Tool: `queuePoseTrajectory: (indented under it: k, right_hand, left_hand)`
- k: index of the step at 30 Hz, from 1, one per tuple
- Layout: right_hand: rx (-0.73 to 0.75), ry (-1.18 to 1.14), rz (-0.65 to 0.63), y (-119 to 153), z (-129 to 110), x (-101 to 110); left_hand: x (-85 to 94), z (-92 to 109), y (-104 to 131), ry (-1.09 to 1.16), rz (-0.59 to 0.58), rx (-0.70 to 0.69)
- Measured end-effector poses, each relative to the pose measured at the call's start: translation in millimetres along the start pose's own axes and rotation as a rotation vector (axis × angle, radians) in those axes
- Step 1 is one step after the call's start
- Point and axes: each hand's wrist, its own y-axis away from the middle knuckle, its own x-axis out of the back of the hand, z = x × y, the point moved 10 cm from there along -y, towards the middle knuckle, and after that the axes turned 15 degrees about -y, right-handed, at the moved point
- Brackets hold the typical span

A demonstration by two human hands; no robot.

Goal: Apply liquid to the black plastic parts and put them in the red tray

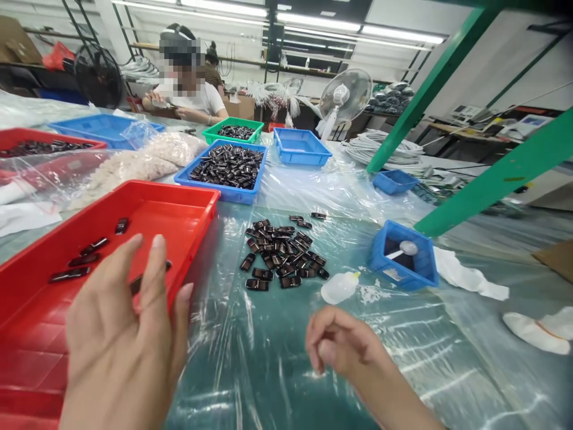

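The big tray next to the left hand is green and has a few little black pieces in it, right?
Not quite. The tray by the left hand is red, not green, as the head view shows. It does hold a few little black pieces. The green tray is a smaller one farther back on the table.

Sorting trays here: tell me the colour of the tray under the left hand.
Red tray, clearest in the head view.
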Motion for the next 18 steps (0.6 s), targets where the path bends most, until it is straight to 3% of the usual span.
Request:
queuePoseTrajectory:
  k: [3, 6, 8, 11, 14, 18]
  right_hand:
    - [0.142, 0.110, 0.130, 4, -19, 19]
    - [0.322, 0.221, 0.294, 13, -37, 39]
    - [0.451, 0.286, 0.401, 23, -49, 51]
    - [0.604, 0.344, 0.531, 37, -64, 67]
    - [0.667, 0.366, 0.591, 42, -73, 76]
    - [0.699, 0.390, 0.644, 41, -78, 83]
  left_hand:
    - [-27.5, 36, 14, -0.231, -0.063, -0.291]
    - [-64.1, 74, 44, -0.270, -0.118, -0.503]
    - [-91.7, 81, 52, -0.277, -0.223, -0.491]
    - [-117.3, 81, 47, -0.264, -0.320, -0.462]
    - [-125.6, 80, 37, -0.185, -0.388, -0.475]
    - [-119.9, 77, 35, 0.000, -0.467, -0.432]
